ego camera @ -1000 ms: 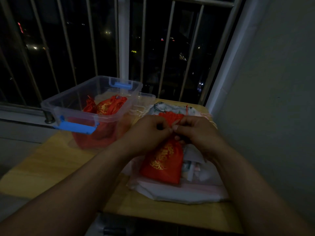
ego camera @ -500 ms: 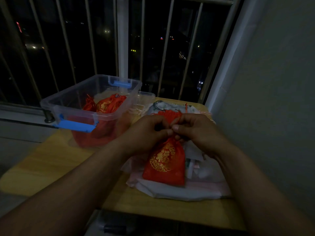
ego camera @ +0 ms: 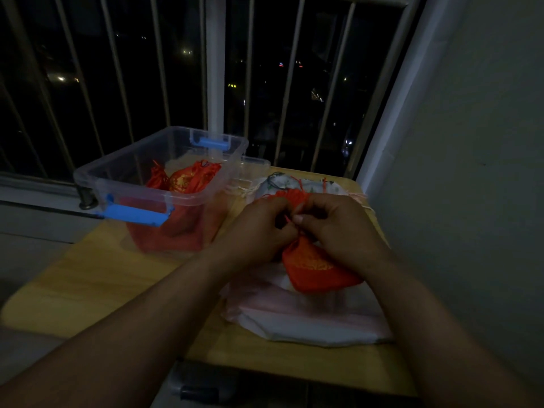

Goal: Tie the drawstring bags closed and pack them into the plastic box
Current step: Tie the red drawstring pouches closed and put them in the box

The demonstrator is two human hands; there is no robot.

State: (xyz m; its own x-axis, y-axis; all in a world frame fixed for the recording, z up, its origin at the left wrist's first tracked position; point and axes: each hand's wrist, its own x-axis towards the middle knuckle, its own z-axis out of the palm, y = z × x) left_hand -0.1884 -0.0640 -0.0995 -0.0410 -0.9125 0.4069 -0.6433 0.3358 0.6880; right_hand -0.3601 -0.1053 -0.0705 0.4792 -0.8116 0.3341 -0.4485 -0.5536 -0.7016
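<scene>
While left hand (ego camera: 259, 228) and right hand (ego camera: 338, 228) still pinch its cords (ego camera: 289, 219), the red bag (ego camera: 318, 269) slants rightward; earlier it hung straight.

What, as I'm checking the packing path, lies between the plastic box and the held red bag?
Head view: the left hand on the red bag, then bare table beside the plastic box.

A red drawstring bag (ego camera: 319, 272) with gold embroidery lies tilted, its plump body resting on a heap of pale bags (ego camera: 309, 322). Its gathered neck is raised between the left hand (ego camera: 259, 228) and the right hand (ego camera: 338, 228), whose fingertips pinch the thin red cord there. To the left stands the clear, open-topped plastic box (ego camera: 129, 189) with blue latches, holding more red bags (ego camera: 185, 181) with gold patterns, piled toward its rim
</scene>
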